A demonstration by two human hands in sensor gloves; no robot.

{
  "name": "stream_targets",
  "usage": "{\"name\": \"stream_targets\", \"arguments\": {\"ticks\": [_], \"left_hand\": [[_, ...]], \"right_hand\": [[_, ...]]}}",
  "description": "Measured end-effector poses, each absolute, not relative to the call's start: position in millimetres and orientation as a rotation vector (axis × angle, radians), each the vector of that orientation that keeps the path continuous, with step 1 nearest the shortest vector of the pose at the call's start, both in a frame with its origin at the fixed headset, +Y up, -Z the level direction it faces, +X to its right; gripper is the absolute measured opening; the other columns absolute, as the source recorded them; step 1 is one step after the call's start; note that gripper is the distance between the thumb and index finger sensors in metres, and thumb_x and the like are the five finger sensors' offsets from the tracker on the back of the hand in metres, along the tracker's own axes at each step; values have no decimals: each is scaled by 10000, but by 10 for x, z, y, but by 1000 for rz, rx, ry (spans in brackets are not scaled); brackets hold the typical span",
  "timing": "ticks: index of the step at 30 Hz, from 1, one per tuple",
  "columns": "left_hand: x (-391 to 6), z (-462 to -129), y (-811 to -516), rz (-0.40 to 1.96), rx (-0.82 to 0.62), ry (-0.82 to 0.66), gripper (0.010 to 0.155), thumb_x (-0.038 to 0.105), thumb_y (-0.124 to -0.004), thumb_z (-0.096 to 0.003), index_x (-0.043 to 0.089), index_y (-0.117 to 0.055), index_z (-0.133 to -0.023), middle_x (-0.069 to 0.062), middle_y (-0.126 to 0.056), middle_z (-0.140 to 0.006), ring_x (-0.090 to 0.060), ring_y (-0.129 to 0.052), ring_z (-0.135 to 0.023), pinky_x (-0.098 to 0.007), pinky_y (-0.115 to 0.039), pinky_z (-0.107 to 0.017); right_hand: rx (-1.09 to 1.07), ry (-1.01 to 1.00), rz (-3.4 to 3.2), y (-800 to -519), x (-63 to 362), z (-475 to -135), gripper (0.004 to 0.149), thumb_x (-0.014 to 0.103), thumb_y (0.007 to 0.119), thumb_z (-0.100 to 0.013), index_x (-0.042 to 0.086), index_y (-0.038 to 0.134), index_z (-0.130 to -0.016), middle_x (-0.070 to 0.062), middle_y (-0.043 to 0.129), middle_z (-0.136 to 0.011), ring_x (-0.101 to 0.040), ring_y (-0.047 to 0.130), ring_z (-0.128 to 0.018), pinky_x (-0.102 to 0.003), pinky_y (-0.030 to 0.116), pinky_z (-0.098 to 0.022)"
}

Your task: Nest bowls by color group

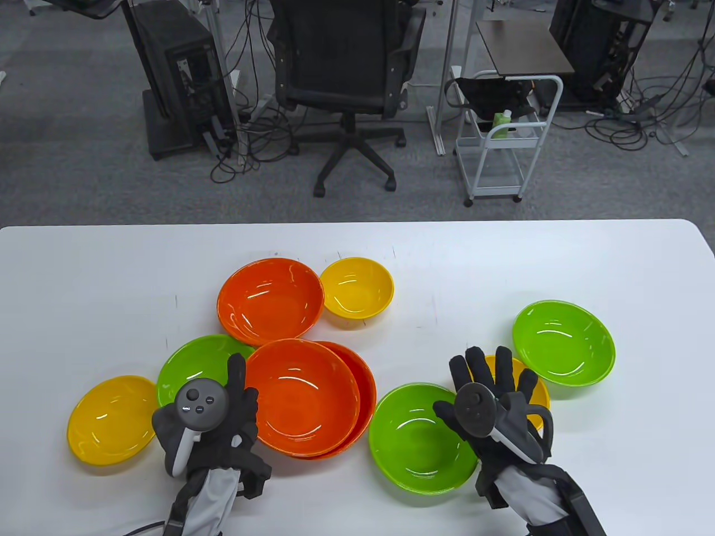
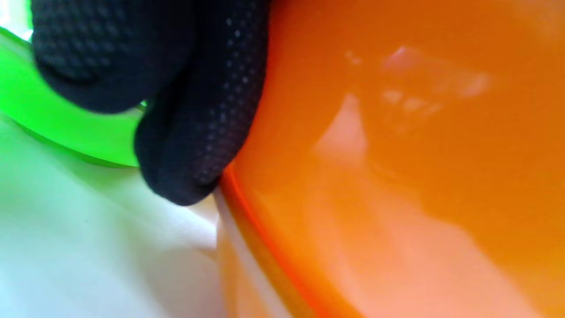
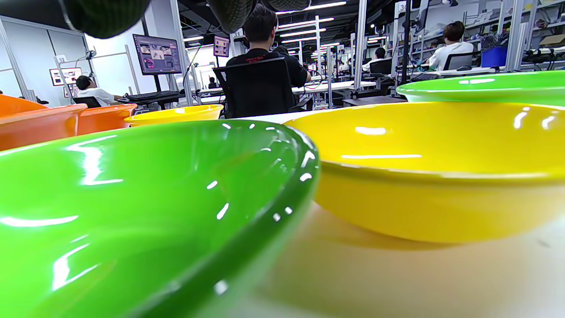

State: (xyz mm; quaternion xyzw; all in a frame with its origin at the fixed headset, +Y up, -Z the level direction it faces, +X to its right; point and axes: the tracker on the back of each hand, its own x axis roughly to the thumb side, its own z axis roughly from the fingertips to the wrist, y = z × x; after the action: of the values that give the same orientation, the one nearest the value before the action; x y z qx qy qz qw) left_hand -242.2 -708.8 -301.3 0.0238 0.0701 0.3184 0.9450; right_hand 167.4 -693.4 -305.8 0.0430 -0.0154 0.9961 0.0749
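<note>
My left hand [image 1: 244,391] holds the left rim of an orange bowl [image 1: 304,396] that sits, shifted to the left, inside a second orange bowl [image 1: 366,379]. In the left wrist view my gloved fingers [image 2: 198,115] press on that orange bowl's wall [image 2: 397,132]. A third orange bowl [image 1: 270,301] lies behind. My right hand [image 1: 494,377] is open with fingers spread, over the far rim of a green bowl [image 1: 419,438] and a yellow bowl [image 1: 539,391]. Other green bowls lie at the left [image 1: 192,365] and right [image 1: 563,341]. Yellow bowls lie at the far left [image 1: 111,419] and at the back [image 1: 357,287].
All bowls stand on a white table [image 1: 84,279]. The right wrist view shows the near green bowl [image 3: 132,212] touching or almost touching the yellow bowl [image 3: 441,176]. An office chair [image 1: 346,84] and a cart [image 1: 503,134] stand beyond the far edge.
</note>
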Motion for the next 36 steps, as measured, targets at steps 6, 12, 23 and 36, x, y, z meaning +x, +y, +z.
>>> {"name": "stream_targets", "arguments": {"ticks": [6,12,23,36], "left_hand": [[-2320,-3058,-7090,492,-21,146,630,295,-731,-526,139,-497,-1090,-200,-866,-955,-183,-1100,-223,-300,-915,-183],[-2152,-3156,-7252,306,-103,141,646,317,-731,-527,155,-466,-1093,-193,-827,-990,-186,-1104,-282,-314,-917,-227],[-2121,-3163,-7293,266,-88,152,648,358,-722,-527,171,-474,-1096,-180,-801,-1010,-202,-1106,-335,-332,-917,-266],[-2024,-3226,-6654,48,-27,94,624,419,-705,-526,198,-562,-1092,-157,-782,-1043,-248,-1093,-474,-381,-902,-366]], "right_hand": [[136,-21,2989,-6932,1669,-3064,813,549,653,-480,181,426,-1168,-127,275,-1261,-524,69,-1084,-804,122,-669],[161,-12,2999,-6947,1651,-3059,823,549,654,-480,182,398,-1171,-126,257,-1260,-523,58,-1081,-803,119,-669],[180,-17,3014,-6955,1630,-3057,827,550,654,-480,188,382,-1171,-124,250,-1260,-524,54,-1080,-804,121,-666],[193,-43,3002,-6939,1651,-2945,823,547,653,-482,181,386,-1169,-132,269,-1255,-530,74,-1077,-803,136,-665]]}}
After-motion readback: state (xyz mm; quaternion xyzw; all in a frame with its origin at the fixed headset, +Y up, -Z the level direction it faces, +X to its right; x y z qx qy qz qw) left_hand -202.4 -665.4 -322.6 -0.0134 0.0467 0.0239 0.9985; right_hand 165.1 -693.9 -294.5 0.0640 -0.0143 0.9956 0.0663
